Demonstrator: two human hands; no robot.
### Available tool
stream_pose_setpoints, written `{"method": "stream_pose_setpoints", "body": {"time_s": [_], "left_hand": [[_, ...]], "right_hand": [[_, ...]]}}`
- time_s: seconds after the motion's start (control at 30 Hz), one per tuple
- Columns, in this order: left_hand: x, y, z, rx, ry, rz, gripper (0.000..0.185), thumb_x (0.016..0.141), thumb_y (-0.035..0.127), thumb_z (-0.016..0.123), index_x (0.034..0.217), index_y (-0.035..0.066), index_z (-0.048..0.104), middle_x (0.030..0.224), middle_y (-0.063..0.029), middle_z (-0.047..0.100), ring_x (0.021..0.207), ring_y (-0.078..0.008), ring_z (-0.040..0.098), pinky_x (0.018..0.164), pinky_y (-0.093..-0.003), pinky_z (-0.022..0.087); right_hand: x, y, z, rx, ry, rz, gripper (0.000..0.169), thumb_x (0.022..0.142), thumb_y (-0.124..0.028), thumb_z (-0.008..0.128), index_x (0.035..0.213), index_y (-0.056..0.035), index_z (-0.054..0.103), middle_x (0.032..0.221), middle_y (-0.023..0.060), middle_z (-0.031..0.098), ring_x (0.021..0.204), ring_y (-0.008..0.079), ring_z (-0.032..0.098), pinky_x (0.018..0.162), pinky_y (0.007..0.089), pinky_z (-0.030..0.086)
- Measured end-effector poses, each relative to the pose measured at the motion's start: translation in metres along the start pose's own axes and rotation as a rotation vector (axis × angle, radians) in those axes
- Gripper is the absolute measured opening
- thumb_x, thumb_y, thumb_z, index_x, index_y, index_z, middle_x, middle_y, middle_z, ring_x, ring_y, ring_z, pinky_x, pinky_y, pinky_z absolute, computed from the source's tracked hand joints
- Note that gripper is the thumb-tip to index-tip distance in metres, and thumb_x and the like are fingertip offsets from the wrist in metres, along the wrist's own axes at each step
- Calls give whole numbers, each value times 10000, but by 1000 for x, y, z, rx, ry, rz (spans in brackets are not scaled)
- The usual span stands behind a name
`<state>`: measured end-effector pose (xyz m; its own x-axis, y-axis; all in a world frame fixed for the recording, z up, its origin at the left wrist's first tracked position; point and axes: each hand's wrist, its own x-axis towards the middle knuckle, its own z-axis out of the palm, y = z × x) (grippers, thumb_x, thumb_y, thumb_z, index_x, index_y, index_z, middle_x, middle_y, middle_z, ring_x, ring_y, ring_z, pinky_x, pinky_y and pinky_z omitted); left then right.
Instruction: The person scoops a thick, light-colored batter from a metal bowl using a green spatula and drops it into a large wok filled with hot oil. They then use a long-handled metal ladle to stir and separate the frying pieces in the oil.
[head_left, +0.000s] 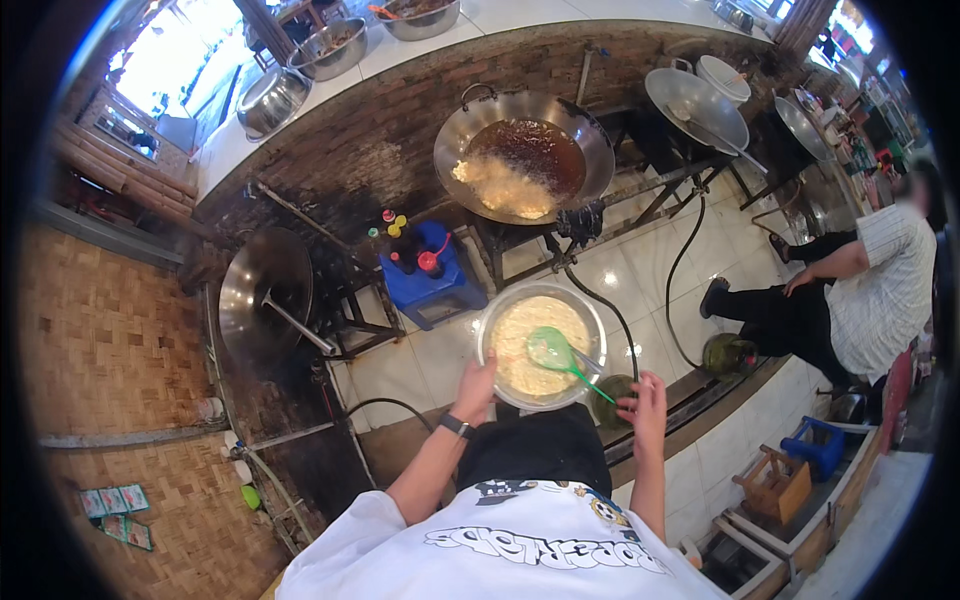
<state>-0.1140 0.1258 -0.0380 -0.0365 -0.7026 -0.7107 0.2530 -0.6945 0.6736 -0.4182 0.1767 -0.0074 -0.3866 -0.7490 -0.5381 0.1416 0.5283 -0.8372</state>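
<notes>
My left hand (475, 386) grips the near left rim of a metal bowl (486, 315) of pale yellow batter (517, 371). A green plastic ladle (551, 348) lies over the batter, its thin handle reaching out past the rim to my right hand (643, 405), whose fingers are by the handle's end; whether they close on it is hard to tell. A metal spoon or ladle handle (587, 360) also shows in the bowl, partly under the green one. Beyond the bowl a large metal wok (450, 146) holds dark oil (551, 146), with pale pieces (517, 196) frying and steaming in its nearer part.
A blue plastic stool (442, 289) with bottles stands left of the bowl. An empty wok (255, 300) with a ladle is farther left, another wok (694, 105) at the upper right. Hoses (679, 262) cross the tiled floor. A person (874, 285) sits at the right.
</notes>
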Motion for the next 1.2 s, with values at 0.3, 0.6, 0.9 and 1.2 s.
{"method": "stream_pose_setpoints", "body": {"time_s": [0.3, 0.6, 0.9, 1.2], "left_hand": [[-59, -83, 67, 192, -173, 62, 446, 1095, 374, 449, 1374, 28, 487, 1104, -96, 692, 890, -172, 714, 659, -356, 607], [-110, -206, 192, 504, -485, -138, 524, 1080, 439, 466, 1389, 15, 468, 1257, -154, 661, 1028, -277, 722, 661, -440, 655], [-219, -418, 425, 872, -920, -305, 527, 1101, 411, 391, 1473, 39, 400, 1407, -194, 558, 1218, -369, 628, 887, -572, 613], [-361, -642, 644, 987, -1352, -299, 552, 1086, 436, 438, 1474, 47, 395, 1344, -178, 610, 1133, -369, 679, 857, -582, 614]], "right_hand": [[-78, 242, -156, 525, 304, 247, 398, 1055, -504, 482, 1225, -156, 572, 891, 21, 598, 683, 163, 610, 598, 304, 506], [-242, 454, -251, 712, 671, 468, 367, 1041, -496, 498, 1193, -178, 604, 856, 22, 603, 667, 162, 600, 574, 314, 492], [-447, 603, -318, 1325, 1287, 422, 374, 1039, -471, 513, 1175, -135, 608, 893, 35, 596, 691, 166, 605, 585, 308, 513], [-473, 668, -257, 1703, 1561, 467, 390, 1029, -456, 522, 1194, -112, 600, 967, 83, 594, 730, 204, 572, 562, 322, 492]]}}
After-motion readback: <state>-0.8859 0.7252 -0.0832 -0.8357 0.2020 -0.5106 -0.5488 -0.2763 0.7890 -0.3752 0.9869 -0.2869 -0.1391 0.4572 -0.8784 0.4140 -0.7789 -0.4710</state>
